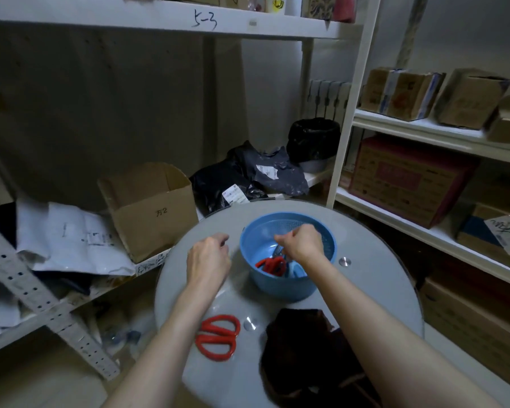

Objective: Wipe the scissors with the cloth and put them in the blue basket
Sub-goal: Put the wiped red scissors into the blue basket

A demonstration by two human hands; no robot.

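Right hand (301,242), grip pinched on red scissors (273,265) by the blades, handles down inside blue basket (277,287), likely to set them safely; left hand (208,257) loose, empty; second scissors (218,337) lie beside cloth (301,348) on surface (365,290).

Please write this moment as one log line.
right hand holds scissors inside blue basket; left hand empty; second scissors and cloth on table

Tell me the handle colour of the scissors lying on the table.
Red handles; the head view shows the scissors clearly.
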